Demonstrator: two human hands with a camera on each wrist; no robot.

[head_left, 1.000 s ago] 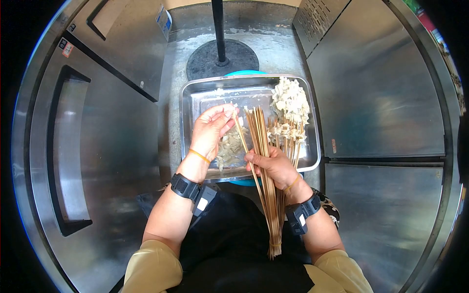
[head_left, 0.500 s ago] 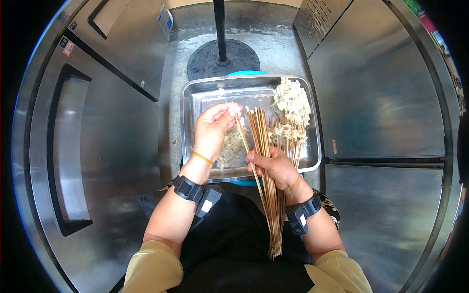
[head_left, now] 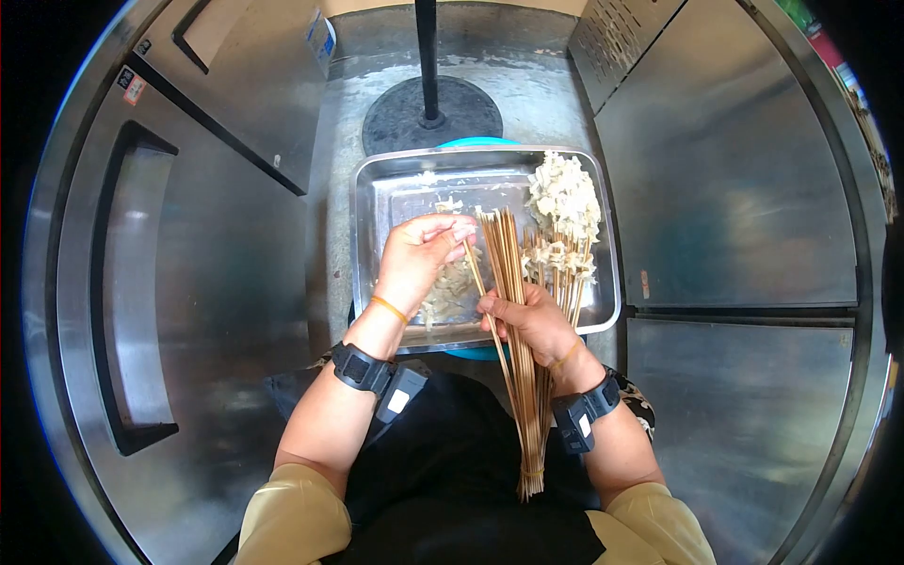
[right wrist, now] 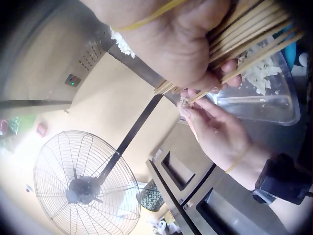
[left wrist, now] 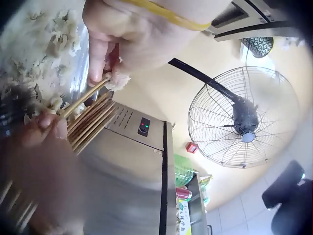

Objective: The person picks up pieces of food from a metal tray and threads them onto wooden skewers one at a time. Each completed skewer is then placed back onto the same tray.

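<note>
With thumb and fingertips my left hand (head_left: pixel 411 264) pinches a small pale, soft piece of food (left wrist: pixel 118 81) at the tip of a single bamboo skewer (head_left: pixel 488 306). My right hand (head_left: pixel 539 325) grips a thick bundle of bamboo skewers (head_left: pixel 529 405), its thumb and fingers also steadying that single skewer, angled out to the left. Beneath both hands lies a steel tray (head_left: pixel 599 326). Loose pale pieces (head_left: pixel 450 294) are partly hidden behind the left hand. Skewers threaded with pale pieces (head_left: pixel 557 256) lie at the tray's right, below a pale heap (head_left: pixel 563 196).
Steel cabinets flank the tray, one with a long handle (head_left: pixel 118 292) at left and another (head_left: pixel 734 188) at right. A black pole on a round base (head_left: pixel 405 118) stands behind the tray. Under the tray a blue rim (head_left: pixel 480 142) shows.
My left hand has shifted slightly right and toward me, its fingertips lower along the single skewer's tip. The right hand and its bundle have stayed nearly still.
</note>
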